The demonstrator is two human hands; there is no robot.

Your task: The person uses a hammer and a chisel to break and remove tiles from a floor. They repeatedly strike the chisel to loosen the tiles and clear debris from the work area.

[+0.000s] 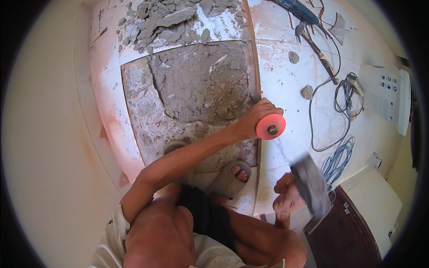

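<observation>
1. The left hand [252, 119] is clenched around a chisel [270, 127]; the fingers wrap the shaft just below its round orange-red hand guard, which sits on the near side of the fist with the dull metal striking end poking out of its middle.
2. The chisel's lower end is hidden behind the fist, so its tip cannot be made out; it points down toward the seam where the exposed mortar bed [196, 89] meets the white floor tiles [286, 85].
3. The right hand [288, 196] is closed tightly on the handle of a hammer [309, 183], whose blocky grey head is motion-blurred and stands near the chisel's striking end but apart from it, lower and to the right.
4. The mortar bed is rough, grey and cracked, a squarish patch with a raised crumbly slab in its middle.
5. Broken grey rubble [165, 22] lies heaped at the far side, angular and dusty.
6. The tiles are smooth, glossy and smeared with reddish dust; two small stones rest on them.
7. A grey sandal [232, 176] with bare toes sits at the bed's near edge.
8. A thin black cable and coiled blue cable [339, 156] trail across the tiles to the right, near a power tool [297, 11].
</observation>
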